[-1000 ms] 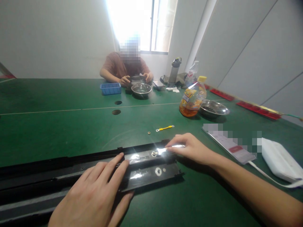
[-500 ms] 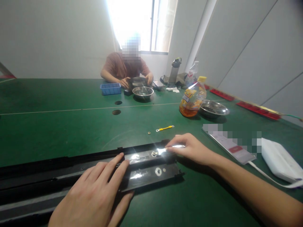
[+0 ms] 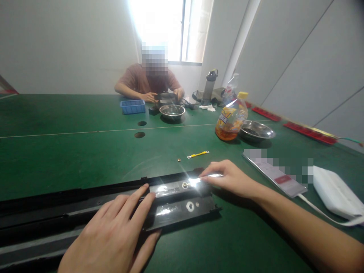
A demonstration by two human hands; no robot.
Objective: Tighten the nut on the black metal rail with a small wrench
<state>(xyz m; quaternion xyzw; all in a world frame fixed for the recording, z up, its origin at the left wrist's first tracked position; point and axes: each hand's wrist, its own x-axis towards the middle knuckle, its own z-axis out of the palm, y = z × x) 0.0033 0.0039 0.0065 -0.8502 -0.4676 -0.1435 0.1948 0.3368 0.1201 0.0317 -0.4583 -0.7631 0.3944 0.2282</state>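
Containers: a drink bottle with a yellow cap is seen upright, only its lower part filled with amber liquid. It is partly overlapped with a right metal bowl, in which something dark is held, too small to tell. A far metal bowl is set in front of a seated person; its contents cannot be made out. Beside it, a blue bin is seen, inside not readable. A tumbler and a clear bottle are placed farther back.

Hands: the left hand is laid palm down on the black rail, fingers extended across it, thumb at the near edge; nothing is clenched. By the right hand, reached in from the right, a shiny metal tool is pinched between thumb and fingers. Its far end is pointed at a small round fastener on the rail; contact is blurred by glare.

Surface: the rail is laid across the near left of the green table. Beyond it, a yellow wire with ring ends and a small ring are laid out. A phone and a white device are placed to the right.

Room: pale walls, bright window behind the person; red trays are lined along the right table edge.
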